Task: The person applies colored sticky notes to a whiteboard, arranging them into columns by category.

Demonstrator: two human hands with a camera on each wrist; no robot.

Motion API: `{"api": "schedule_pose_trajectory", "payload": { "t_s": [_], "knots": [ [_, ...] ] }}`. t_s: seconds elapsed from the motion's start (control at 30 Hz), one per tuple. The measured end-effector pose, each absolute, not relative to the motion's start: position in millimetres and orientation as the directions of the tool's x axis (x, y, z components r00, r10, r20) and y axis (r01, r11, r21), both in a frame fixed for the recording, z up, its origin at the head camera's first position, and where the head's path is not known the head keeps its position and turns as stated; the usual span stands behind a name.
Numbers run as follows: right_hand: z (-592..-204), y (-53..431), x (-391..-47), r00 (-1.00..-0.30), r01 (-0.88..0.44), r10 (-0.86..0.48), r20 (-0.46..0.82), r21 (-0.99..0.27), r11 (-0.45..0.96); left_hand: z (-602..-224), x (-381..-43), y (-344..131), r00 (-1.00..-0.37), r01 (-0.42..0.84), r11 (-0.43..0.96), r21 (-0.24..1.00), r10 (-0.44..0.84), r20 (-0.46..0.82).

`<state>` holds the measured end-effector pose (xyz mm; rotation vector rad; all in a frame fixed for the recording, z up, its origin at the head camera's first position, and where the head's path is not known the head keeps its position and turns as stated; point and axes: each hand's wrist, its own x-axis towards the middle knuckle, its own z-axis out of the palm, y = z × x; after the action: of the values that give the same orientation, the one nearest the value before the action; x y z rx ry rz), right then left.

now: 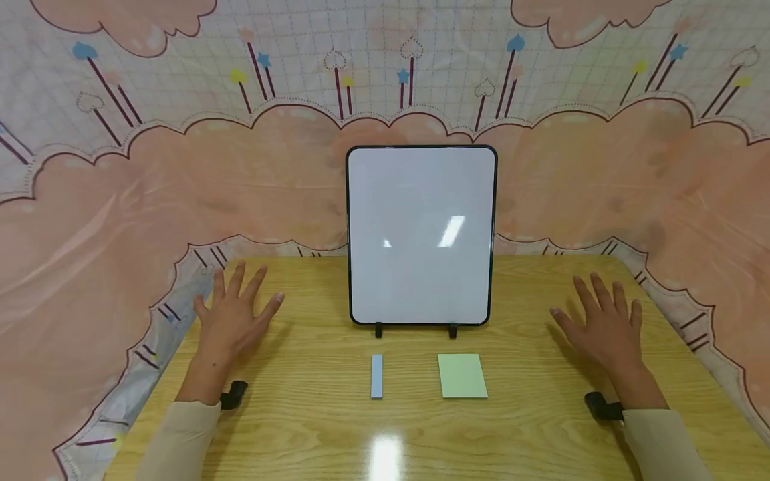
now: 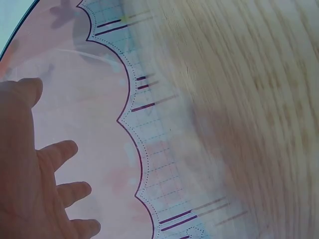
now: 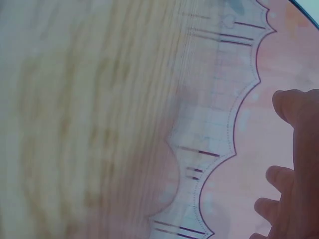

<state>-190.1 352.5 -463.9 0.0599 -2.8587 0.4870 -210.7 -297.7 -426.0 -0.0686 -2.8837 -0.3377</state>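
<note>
My left hand (image 1: pixel 231 321) is over the left side of the wooden table with its fingers spread and nothing in it. On the other side, my right hand (image 1: pixel 607 325) is likewise spread and holds nothing. Between them a whiteboard (image 1: pixel 421 234) with a black frame stands upright on two small black feet. In front of it lie a narrow blue-grey strip (image 1: pixel 376 377) and, to its right, a pale green square pad (image 1: pixel 462 376) that looks like sticky notes. Both wrist views show spread fingers against the curtain and table, with only a corner of the whiteboard.
The wooden table (image 1: pixel 301 427) is bordered at the back and sides by a patterned pink and white curtain (image 1: pixel 271 180). A black wrist camera (image 1: pixel 234 395) sits at the left wrist and another black camera (image 1: pixel 601 407) at the right. Light glares off the table's front.
</note>
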Motion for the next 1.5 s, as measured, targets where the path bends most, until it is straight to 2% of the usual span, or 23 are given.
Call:
{"api": "schedule_pose_trajectory", "payload": {
  "t_s": [0.43, 0.63, 1.2, 1.5],
  "knots": [
    [-463.7, 351.4, -190.5, -0.962, -0.109, -0.02, 0.272, -0.316, 0.942, -429.3, -205.7, -293.2, -0.959, 0.124, 0.968, 0.218, 0.061, 0.277],
    [-463.3, 351.5, -191.5, -0.945, -0.143, -0.04, 0.324, -0.3, 0.943, -431.0, -204.5, -292.0, -0.954, 0.149, 0.964, 0.218, 0.082, 0.288],
    [-467.9, 349.2, -193.4, -0.843, -0.315, -0.133, 0.521, -0.279, 0.907, -435.2, -203.8, -284.1, -0.91, 0.255, 0.939, 0.229, 0.153, 0.386],
    [-469.8, 344.6, -197.2, -0.782, -0.41, -0.172, 0.598, -0.287, 0.866, -436.5, -204.5, -279.8, -0.865, 0.324, 0.917, 0.234, 0.187, 0.466]
  ]
}}
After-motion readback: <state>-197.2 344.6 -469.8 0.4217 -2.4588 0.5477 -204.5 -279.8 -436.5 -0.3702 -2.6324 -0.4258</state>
